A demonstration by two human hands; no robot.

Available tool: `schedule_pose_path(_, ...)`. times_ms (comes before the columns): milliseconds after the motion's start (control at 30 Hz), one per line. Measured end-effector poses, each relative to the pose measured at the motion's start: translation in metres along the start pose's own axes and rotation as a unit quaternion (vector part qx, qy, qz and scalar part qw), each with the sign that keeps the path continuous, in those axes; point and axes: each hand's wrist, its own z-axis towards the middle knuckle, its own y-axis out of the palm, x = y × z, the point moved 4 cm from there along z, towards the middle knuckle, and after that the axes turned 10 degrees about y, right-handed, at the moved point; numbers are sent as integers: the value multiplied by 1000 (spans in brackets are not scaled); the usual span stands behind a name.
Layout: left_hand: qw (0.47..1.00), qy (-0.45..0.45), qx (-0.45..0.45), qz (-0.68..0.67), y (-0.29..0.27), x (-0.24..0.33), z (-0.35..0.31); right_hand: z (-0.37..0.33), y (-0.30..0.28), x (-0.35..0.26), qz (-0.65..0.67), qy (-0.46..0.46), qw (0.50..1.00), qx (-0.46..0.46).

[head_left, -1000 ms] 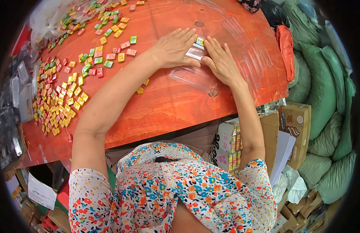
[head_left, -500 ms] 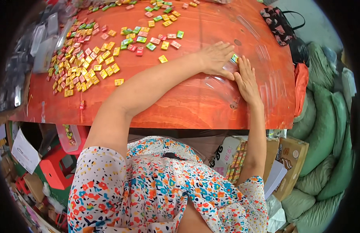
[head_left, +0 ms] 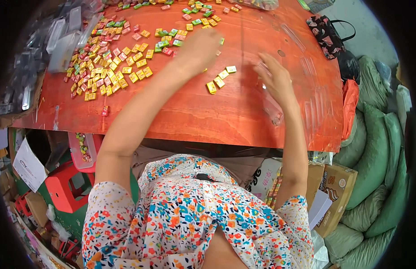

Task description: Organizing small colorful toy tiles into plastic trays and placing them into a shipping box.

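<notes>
My left hand (head_left: 201, 50) hovers over the near right part of a spread of small boxes, its fingers blurred and partly hidden. A green box (head_left: 222, 41) peeks out beside it. Between my hands, several small yellow boxes (head_left: 219, 81) lie in a slanting line on the red table (head_left: 185, 116). My right hand (head_left: 279, 83) is open, fingers apart, above a clear plastic case (head_left: 271, 107) that it partly covers. No box shows in that hand.
Many yellow, pink and green boxes (head_left: 100, 74) cover the table's left side. Clear plastic cases (head_left: 64, 51) are heaped at the left edge, and more clear strips (head_left: 315, 107) lie at the right. A dark flowered bag (head_left: 324, 36) and green sacks (head_left: 374, 148) stand beyond the right edge.
My hands have parted: the left moved left to the boxes, while the right stayed near the clear case and lifted open. Several yellow boxes now show in a line between them.
</notes>
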Motion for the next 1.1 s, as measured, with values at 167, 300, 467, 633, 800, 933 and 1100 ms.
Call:
schedule_pose_path(167, 989, -139, -4, 58, -18, -33, -27, 56, 47, -35, 51, -3, 998, -36)
schedule_pose_path(300, 985, -158, -44, 50, -23, -28, -11, 85, 73, -35, 3, 2, 999, -50)
schedule_pose_path(467, 988, -126, -62, 67, -15, -40, -9, 99, 85, -29, 22, -50, 994, -98)
schedule_pose_path(633, 996, -81, -18, 32, -10, -45, -10, 101, 82, -32, 62, -114, 985, -113)
schedule_pose_path(800, 997, -73, -28, 16, -9, -39, -5, 92, 79, -35, 21, -114, 983, -145)
schedule_pose_path(933, 999, -33, -26, -6, -7, -40, 3, 88, 80, -40, 18, -80, 988, -132)
schedule_pose_path(1100, 999, -5, -44, -24, -7, -40, 6, 80, 86, -42, -24, 26, 999, -8)
